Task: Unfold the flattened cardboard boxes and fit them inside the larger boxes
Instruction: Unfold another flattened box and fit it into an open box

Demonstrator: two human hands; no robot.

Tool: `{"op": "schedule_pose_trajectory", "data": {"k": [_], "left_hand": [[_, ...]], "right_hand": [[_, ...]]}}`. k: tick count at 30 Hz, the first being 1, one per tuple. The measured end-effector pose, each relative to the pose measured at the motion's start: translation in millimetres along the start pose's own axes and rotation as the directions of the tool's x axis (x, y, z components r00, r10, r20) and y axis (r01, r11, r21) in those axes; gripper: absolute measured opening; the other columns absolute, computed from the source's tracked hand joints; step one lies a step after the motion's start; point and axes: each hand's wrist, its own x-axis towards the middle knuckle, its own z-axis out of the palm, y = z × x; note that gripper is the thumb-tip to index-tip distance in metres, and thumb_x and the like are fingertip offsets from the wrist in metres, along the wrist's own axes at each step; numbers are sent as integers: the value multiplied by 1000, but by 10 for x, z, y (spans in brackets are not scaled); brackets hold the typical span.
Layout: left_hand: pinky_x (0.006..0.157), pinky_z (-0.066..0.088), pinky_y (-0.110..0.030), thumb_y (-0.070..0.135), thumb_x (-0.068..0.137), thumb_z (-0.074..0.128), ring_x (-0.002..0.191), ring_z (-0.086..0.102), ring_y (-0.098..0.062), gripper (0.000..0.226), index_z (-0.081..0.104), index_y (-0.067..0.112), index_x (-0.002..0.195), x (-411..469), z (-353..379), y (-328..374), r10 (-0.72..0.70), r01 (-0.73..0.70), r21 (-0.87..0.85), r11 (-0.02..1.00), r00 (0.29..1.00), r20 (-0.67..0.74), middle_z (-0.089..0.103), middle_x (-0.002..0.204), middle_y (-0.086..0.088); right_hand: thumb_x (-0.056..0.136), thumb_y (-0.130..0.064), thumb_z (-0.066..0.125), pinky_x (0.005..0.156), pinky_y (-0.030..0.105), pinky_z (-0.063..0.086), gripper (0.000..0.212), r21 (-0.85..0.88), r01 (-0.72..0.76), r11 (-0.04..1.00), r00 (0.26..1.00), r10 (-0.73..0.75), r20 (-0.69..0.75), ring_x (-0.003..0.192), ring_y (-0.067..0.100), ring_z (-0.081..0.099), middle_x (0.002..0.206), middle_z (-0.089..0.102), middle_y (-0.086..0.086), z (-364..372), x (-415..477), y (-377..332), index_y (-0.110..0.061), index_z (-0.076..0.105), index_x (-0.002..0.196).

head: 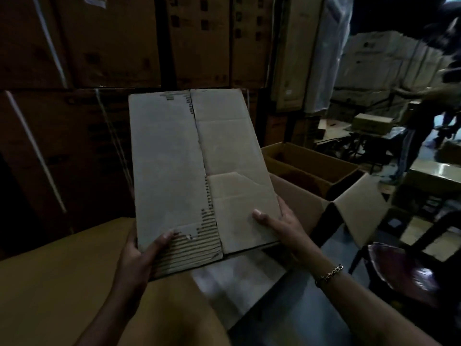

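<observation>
I hold a flattened cardboard box upright in front of me, its torn lower corner showing bare corrugation. My left hand grips its bottom left edge, thumb on the front face. At the bottom right edge, my right hand grips it, with a gold bracelet on the wrist. Behind and below the flat box stands a larger open box with its flaps spread. A second open box sits just beyond it.
Tall stacks of brown cartons form a wall ahead and to the left. A broad cardboard surface lies at lower left. A dark chair stands at the right. Another person works at the far right near pale cartons.
</observation>
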Motion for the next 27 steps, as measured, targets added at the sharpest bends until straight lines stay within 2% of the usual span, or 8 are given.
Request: {"op": "schedule_pose_trajectory", "data": {"k": [3, 5, 8, 13, 17, 20, 23, 27], "left_hand": [[78, 58, -34, 56, 57, 87, 101, 72, -16, 82, 62, 25, 129, 124, 666, 23, 41, -40, -12, 999, 998, 38, 74, 114, 3], [86, 57, -39, 53, 58, 88, 104, 70, -16, 74, 61, 34, 124, 215, 1055, 60, 67, -65, -31, 997, 996, 63, 73, 115, 5], [89, 54, -36, 56, 53, 82, 106, 70, -14, 74, 61, 38, 121, 416, 1580, 116, 121, -116, -57, 992, 989, 87, 71, 117, 6], [79, 53, -19, 57, 53, 80, 102, 70, -5, 80, 59, 36, 127, 960, 2375, 164, 214, -209, -59, 976, 972, 98, 71, 116, 9], [81, 55, -20, 53, 55, 80, 103, 70, -7, 88, 57, 24, 134, 1468, 2989, 214, 271, -261, -98, 960, 957, 103, 71, 118, 6], [82, 57, -24, 53, 57, 80, 103, 70, -8, 81, 57, 27, 131, 1854, 3453, 275, 294, -277, -132, 952, 948, 126, 71, 117, 8], [79, 55, -20, 51, 63, 81, 105, 69, -8, 82, 54, 25, 135, 2182, 3919, 379, 319, -297, -146, 944, 934, 160, 68, 121, 5], [77, 56, -18, 51, 66, 80, 102, 68, 0, 69, 54, 40, 129, 2513, 4479, 524, 328, -303, -142, 942, 923, 201, 66, 120, 14]], "right_hand": [[74, -41, 80, 83, 31, 59, 56, -47, 22, 999, 998, -25, -63, 104, 11, 69, 124, 64, -3, -636, 126, -80, -49, 52, 122], [70, -47, 80, 88, 34, 59, 62, -78, 36, 996, 994, -43, -97, 104, 11, 69, 125, 63, -4, -1014, 223, -136, -49, 50, 124], [71, -45, 79, 87, 35, 59, 63, -115, 63, 991, 989, -77, -128, 102, 10, 69, 124, 63, -4, -1504, 420, -235, -47, 50, 127], [78, -37, 79, 79, 26, 59, 59, -150, 125, 981, 976, -149, -161, 100, 5, 69, 123, 62, -5, -2158, 905, -423, -44, 48, 128], [79, -34, 76, 77, 27, 59, 56, -174, 181, 968, 960, -212, -183, 98, 6, 69, 120, 63, -6, -2600, 1402, -552, -45, 48, 126], [77, -36, 77, 73, 24, 58, 69, -211, 206, 956, 946, -249, -208, 98, 8, 70, 120, 63, -3, -2963, 1818, -633, -32, 46, 138], [72, -49, 82, 79, 30, 59, 79, -272, 222, 936, 926, -290, -242, 104, 14, 69, 125, 63, -1, -3363, 2183, -724, -31, 46, 140], [76, -45, 78, 78, 24, 58, 74, -280, 249, 927, 903, -327, -279, 106, 13, 66, 125, 61, -4, -3862, 2581, -807, -29, 46, 140]]}}
